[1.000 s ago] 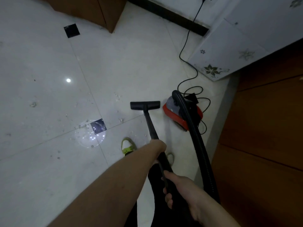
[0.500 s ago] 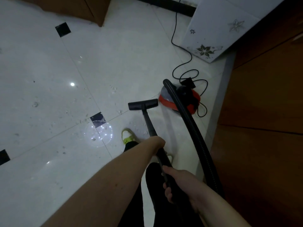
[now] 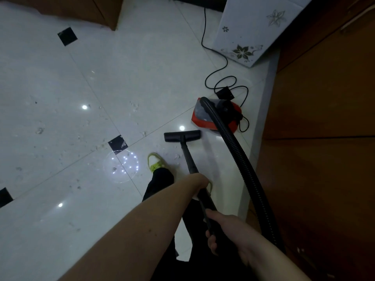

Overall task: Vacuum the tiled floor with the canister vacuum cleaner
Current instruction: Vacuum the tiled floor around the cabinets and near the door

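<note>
Shiny white floor tiles (image 3: 60, 78) with small black squares at their corners fill most of the view, and little bits of dirt lie scattered on them. Dark brown wooden doors (image 3: 324, 138) run down the right side. At the top right stands a white cabinet with dark flower prints (image 3: 249, 27).

Near the wooden doors sits the red and grey canister vacuum cleaner (image 3: 217, 116), flat on the floor. Its thick black ribbed hose (image 3: 241, 159) comes out of the top and bends down along the right side toward the person. A thin black power cord (image 3: 219, 69) loops on the floor behind the canister.

Just left of the canister, the flat black floor nozzle (image 3: 182, 136) rests on a tile. From it the long black tube (image 3: 189, 159) slants back to the person.

The left hand (image 3: 199, 182) is curled around the tube partway up. The right hand (image 3: 223, 230) grips the tube higher up, closer to the body, with its fingers wrapped round it.

A white and yellow-green shoe (image 3: 155, 162) stands on the floor just left of the tube, below a black trouser leg (image 3: 160, 183).
</note>
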`<state>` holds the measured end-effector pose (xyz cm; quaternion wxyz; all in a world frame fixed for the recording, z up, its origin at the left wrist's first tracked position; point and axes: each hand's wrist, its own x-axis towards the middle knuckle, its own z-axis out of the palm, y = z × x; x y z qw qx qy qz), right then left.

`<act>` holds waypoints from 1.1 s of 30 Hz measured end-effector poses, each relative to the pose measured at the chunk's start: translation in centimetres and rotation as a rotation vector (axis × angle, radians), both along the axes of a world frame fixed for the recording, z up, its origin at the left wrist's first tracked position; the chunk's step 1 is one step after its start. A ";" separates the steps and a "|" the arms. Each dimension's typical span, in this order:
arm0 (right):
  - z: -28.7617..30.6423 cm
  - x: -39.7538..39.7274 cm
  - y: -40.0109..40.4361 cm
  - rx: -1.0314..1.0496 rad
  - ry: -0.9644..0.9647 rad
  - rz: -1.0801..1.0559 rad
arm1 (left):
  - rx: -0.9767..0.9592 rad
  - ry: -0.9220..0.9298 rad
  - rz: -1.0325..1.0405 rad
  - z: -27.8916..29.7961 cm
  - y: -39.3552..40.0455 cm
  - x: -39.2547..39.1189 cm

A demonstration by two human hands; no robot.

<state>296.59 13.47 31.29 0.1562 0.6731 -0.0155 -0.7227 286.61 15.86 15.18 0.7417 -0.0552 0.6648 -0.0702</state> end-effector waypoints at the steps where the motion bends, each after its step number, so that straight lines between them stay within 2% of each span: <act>1: 0.1 0.2 -0.3 0.000 -0.006 -0.007 | -0.020 -0.004 0.036 0.1 -0.2 0.3; 5: 0.6 0.9 -1.3 0.011 -0.025 -0.023 | -0.068 -0.043 0.028 0.3 -0.6 1.2; 8: 1.0 1.2 -2.1 0.011 -0.031 -0.004 | -0.072 -0.003 0.007 -0.1 -1.7 2.2; 15: 1.5 2.0 -3.8 0.045 -0.028 0.160 | -0.051 -0.015 -0.126 -2.1 -4.2 4.1; 20: 2.0 1.9 -5.7 0.059 -0.040 0.118 | -0.051 -0.007 -0.141 -2.5 -6.2 4.6; 25: 2.5 2.2 -7.5 0.113 -0.004 0.183 | -0.040 -0.034 -0.113 -2.0 -8.3 4.6; 33: 1.5 -0.4 -11.0 0.132 -0.044 0.151 | -0.022 -0.091 -0.248 -3.4 -11.6 3.0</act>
